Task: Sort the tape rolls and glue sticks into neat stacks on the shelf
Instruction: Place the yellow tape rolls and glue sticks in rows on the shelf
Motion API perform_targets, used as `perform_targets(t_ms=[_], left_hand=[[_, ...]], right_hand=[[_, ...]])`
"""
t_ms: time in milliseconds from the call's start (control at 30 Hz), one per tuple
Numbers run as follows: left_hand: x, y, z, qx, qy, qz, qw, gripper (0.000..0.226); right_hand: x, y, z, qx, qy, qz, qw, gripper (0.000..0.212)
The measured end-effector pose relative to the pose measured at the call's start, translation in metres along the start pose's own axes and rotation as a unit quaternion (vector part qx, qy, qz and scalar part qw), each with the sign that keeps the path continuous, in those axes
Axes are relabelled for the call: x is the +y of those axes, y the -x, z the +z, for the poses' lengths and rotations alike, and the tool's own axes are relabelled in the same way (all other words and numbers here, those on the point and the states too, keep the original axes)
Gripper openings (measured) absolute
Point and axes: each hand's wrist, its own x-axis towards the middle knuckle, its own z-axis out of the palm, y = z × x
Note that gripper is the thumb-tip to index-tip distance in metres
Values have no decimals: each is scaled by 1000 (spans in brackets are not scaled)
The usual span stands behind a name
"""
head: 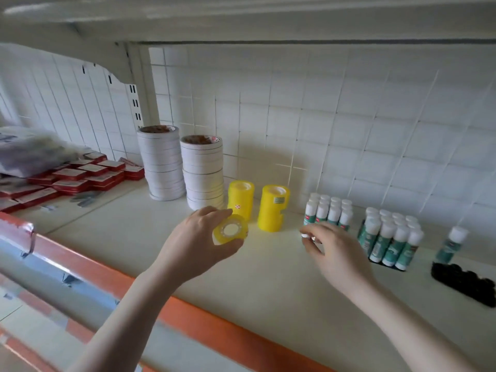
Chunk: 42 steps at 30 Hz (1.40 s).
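1. The left hand (200, 237), at centre frame, gripped a single yellow tape roll (230, 230) between thumb and curled fingers, held above the shelf (268, 277) with its white core facing the camera.
2. The right hand (332, 251), just right of centre, had its fingers curled over a small white item (306, 235) at the fingertips; what the item was could not be told.
3. Behind the left hand, two yellow tape stacks (241, 198) stood upright side by side on the shelf, the right one with a notch low on its side.
4. Further left and back, two tall stacks of white tape rolls (161, 162) stood close together against the tiled wall (322, 116).
5. Right of the yellow stacks, a block of glue sticks (328, 212) with white caps stood upright, just behind the right hand's fingers.
6. A second group of glue sticks (389, 237) stood at right in a black tray, leaning slightly.
7. One lone glue stick (452, 244) stood at far right, beside another black tray (463, 283) near the shelf's front.
8. Red boxes (72, 174) lay in layers at the left of the frame, under a plastic bag (29, 151).
9. An orange strip (188, 315) ran along the shelf's front edge.
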Motion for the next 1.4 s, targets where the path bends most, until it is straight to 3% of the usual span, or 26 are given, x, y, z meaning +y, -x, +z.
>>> perform_targets(t_ms=[267,400,533,833,1033,1400], left_hand=[[-32,-47,-17,-1,10,42,999,56],[-29,-80,-10,-9,-8,59,998,59],[-22,-108,2,-25,-10,58,998,54],[-26,-135,26,-61,-53,21,997,53],[-29,-136,32,-69,-15,-5,997,49],[-35,-136,39,-49,70,-63,994,64]], right_hand=[[-24,-5,43,-45,87,-14,995,5],[-22,-1,48,-36,110,-7,993,29],[-16,0,51,-18,107,-10,994,32],[-10,0,54,-10,71,-32,997,31],[-9,1,55,-10,54,-27,998,32],[-7,3,57,-32,28,-15,999,26]])
